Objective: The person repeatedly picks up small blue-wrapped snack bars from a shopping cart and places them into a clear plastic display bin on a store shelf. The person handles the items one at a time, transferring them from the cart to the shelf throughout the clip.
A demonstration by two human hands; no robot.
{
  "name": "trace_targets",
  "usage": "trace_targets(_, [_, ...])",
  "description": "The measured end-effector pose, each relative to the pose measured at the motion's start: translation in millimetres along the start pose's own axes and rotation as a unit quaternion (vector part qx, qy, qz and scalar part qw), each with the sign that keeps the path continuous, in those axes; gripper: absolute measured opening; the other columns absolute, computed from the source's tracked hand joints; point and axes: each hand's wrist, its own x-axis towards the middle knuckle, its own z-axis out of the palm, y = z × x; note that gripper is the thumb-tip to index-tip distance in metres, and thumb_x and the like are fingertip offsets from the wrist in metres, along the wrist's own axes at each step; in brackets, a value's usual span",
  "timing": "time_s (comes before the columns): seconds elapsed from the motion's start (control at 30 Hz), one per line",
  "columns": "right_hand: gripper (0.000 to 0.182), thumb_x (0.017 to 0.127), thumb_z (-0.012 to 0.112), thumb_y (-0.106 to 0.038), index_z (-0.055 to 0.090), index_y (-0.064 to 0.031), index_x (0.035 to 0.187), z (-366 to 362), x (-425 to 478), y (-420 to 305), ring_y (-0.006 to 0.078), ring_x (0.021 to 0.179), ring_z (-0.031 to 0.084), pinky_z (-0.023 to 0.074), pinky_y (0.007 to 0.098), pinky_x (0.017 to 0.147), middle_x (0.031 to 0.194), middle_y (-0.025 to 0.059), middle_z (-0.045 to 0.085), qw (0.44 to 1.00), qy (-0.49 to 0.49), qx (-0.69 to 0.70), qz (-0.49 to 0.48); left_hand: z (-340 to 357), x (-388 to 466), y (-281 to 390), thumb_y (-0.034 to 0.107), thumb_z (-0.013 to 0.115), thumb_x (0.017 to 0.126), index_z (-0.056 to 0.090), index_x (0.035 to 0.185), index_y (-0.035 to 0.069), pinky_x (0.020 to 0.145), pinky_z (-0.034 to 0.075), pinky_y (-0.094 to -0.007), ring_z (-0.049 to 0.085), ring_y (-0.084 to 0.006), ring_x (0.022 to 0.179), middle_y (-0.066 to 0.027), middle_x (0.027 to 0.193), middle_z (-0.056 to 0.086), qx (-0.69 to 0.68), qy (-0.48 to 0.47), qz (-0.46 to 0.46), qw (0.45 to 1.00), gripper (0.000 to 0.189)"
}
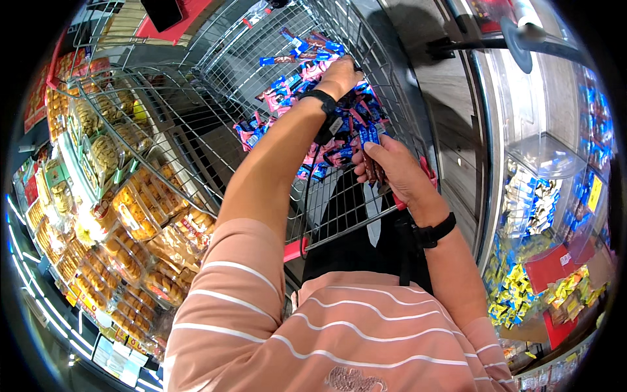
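Observation:
In front of me stands a wire shopping cart with a heap of small wrapped candies, pink and blue, inside it. My right hand grips several slim candy sticks in brown and blue wrappers, held above the near side of the heap. Farther into the cart, my left hand reaches down onto the far part of the heap. Its fingers are mostly hidden by the back of the hand and the wrist. Beside it lie more brown and blue candy sticks.
A phone rests on the cart's red panel at top left. Left of the cart are stacked packaged baked goods. Clear candy bins line the right, with yellow-wrapped sweets lower down.

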Motion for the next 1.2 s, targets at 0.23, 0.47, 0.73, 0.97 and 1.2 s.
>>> trace_targets(0.23, [0.02, 0.097, 0.048, -0.016, 0.051, 0.001, 0.107, -1.4, 1.1, -1.8, 0.0186, 0.074, 0.067, 0.0573, 0.0324, 0.067, 0.092, 0.0123, 0.066, 0.999, -0.011, 0.019, -0.023, 4.8, -5.3, 4.7, 0.034, 0.065, 0.081, 0.066, 0.106, -0.001, 0.085, 0.05, -0.0437, 0.065, -0.0396, 0.098, -0.0244, 0.1, 0.068, -0.063, 0.032, -0.085, 0.994, 0.043])
trace_targets(0.47, [0.026, 0.095, 0.051, -0.019, 0.055, 0.0004, 0.112, -2.3, -2.2, -0.1, 0.0204, 0.079, 0.068, 0.0575, 0.0334, 0.073, 0.095, 0.011, 0.066, 0.995, -0.014, 0.079, -0.053, -84.9, -71.0, 19.9, 0.022, 0.059, 0.089, 0.058, 0.095, 0.006, 0.051, 0.044, -0.0238, 0.056, -0.0095, 0.062, -0.0013, 0.077, 0.061, -0.441, -0.011, -0.124, 0.889, 0.017])
trace_targets(0.73, [0.038, 0.091, 0.051, -0.013, 0.048, 0.0022, 0.125, -1.2, -0.1, -1.9, 0.0258, 0.096, 0.068, 0.0564, 0.0381, 0.084, 0.109, 0.0179, 0.065, 0.982, -0.027, 0.155, -0.106, -112.4, -180.2, 51.3, 0.011, 0.055, 0.091, 0.051, 0.097, 0.008, 0.05, 0.043, -0.0221, 0.054, -0.0096, 0.062, -0.002, 0.077, 0.059, -0.658, -0.052, -0.165, 0.733, 0.008])
trace_targets(0.97, [0.041, 0.09, 0.05, -0.011, 0.047, 0.003, 0.128, -4.2, 1.5, 1.4, 0.0254, 0.1, 0.067, 0.0555, 0.0377, 0.086, 0.112, 0.017, 0.065, 0.974, -0.065, 0.174, -0.128, -83.2, -220.0, 68.5, 0.001, 0.057, 0.091, 0.052, 0.1, 0.008, 0.062, 0.041, -0.0223, 0.048, -0.0069, 0.069, 0.0004, 0.08, 0.053, -0.432, 0.066, 0.064, 0.897, 0.012])
trace_targets(1.2, [0.031, 0.09, 0.052, -0.012, 0.054, -0.0019, 0.119, -8.1, 4.5, 5.7, 0.0162, 0.088, 0.066, 0.0536, 0.0301, 0.074, 0.105, 0.0076, 0.065, 0.972, -0.063, 0.176, -0.141, -94.7, -235.8, 99.6, -0.005, 0.058, 0.083, 0.056, 0.098, 0.005, 0.079, 0.048, -0.0341, 0.058, -0.0301, 0.088, -0.0104, 0.093, 0.055, -0.148, 0.044, 0.123, 0.98, 0.018])
